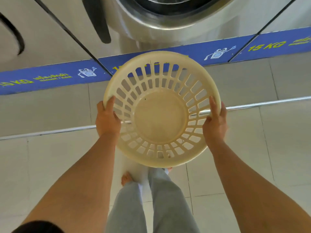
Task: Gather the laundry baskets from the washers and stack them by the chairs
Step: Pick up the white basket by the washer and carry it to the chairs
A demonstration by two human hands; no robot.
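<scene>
Above the tiled floor (252, 165), in front of a front-loading washer (168, 17), a round cream laundry basket (160, 115) is held in the air between two bare hands. It is empty, tilted so its open mouth faces the camera, and its solid round bottom and slotted wall show plainly.

At the basket's left rim, the left hand (107, 118) is curled closed around the edge: the thumb lies inside over the rim, and the fingers wrap behind, out of sight. On the opposite side the right hand (215, 121) grips in the same way, with the thumb pointing up along the inner rim and the palm pressed to the outer wall. Both forearms reach forward from the lower corners, well apart, with the basket between them.

Behind the far rim of the basket runs a blue strip (50, 78) along the base of the washers, printed with yellow weight labels and small cartoon washer figures; the basket's top edge overlaps it. A pale metal strip (269, 102) crosses the floor below that, passing behind the basket. Dark gaps separate the middle washer from the machines on either side.

Beneath the basket are the person's legs in light grey trousers (161, 207), with a bare foot (126, 178) just left of them. Open tile lies to the left and right of the arms.
</scene>
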